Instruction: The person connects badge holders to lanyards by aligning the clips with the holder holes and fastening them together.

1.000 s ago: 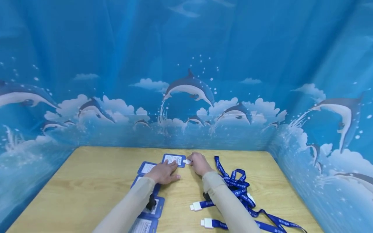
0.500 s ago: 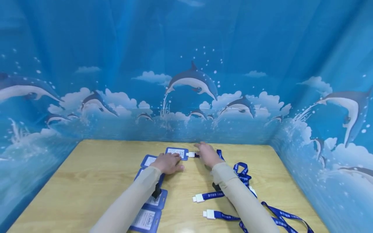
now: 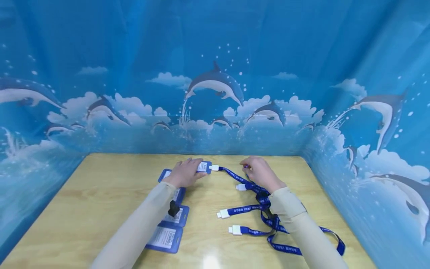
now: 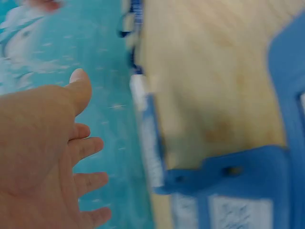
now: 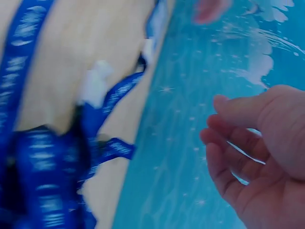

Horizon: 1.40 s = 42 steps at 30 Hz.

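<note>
A blue badge holder (image 3: 204, 167) with a white card lies near the table's far edge, a white clip (image 3: 214, 168) at its right end. From that clip a blue printed lanyard (image 3: 231, 175) runs right towards a tangle of lanyards. My left hand (image 3: 184, 172) overlaps the holder in the head view; the left wrist view shows its fingers spread straight, holding nothing. Over the tangle's far end is my right hand (image 3: 261, 172). In the right wrist view its fingers are loosely bent with nothing between them, apart from the lanyard below.
Several more blue badge holders (image 3: 164, 237) line up towards the front, partly under the left forearm. Right of centre, lanyards with white clips (image 3: 223, 213) point left, and a lanyard loop (image 3: 340, 244) reaches the right side. A dolphin-print curtain (image 3: 215, 123) borders the table.
My right hand has let go at the badge holder's clip and moved right, uncovering the lanyard joined to it. My left hand has lifted off the holder.
</note>
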Each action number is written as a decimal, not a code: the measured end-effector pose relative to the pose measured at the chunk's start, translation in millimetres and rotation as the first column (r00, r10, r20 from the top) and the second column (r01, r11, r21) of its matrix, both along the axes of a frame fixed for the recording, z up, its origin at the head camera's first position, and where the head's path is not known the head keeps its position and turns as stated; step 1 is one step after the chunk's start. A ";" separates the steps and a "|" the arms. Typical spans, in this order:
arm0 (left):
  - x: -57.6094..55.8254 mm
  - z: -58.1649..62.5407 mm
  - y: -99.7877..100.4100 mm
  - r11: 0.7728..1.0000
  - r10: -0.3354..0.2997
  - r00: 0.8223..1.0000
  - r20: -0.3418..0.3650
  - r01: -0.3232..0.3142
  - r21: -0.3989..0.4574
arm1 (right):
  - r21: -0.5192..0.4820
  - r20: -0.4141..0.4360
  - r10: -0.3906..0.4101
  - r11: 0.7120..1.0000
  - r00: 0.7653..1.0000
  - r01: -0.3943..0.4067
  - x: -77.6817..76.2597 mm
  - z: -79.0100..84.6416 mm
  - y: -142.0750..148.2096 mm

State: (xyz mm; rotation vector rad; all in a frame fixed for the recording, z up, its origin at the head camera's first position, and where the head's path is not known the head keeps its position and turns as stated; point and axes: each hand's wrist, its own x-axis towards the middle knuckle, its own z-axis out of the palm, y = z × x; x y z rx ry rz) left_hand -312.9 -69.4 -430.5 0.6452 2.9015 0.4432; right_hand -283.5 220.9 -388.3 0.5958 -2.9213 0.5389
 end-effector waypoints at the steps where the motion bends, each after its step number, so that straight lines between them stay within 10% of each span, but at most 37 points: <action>1: 0.8 6.4 -2.5 1.000 0.005 1.000 -0.018 -0.005 0.017 | 0.022 0.016 -0.007 1.000 1.000 0.007 0.3 -3.4 1.4; 8: 13.9 30.3 -22.3 0.997 0.053 0.996 -0.070 -0.050 0.051 | 0.097 0.159 -0.032 0.995 0.987 0.017 -1.0 -37.2 9.0; 17: 32.8 15.6 -53.4 0.998 0.027 0.998 -0.050 -0.024 0.064 | 0.106 0.169 0.028 0.993 0.985 -0.046 0.4 -66.6 20.2; 42: 45.6 -23.5 -80.8 0.995 0.092 0.990 0.110 -0.086 -0.057 | 0.042 0.012 0.137 0.990 0.991 -0.137 8.0 -39.1 8.5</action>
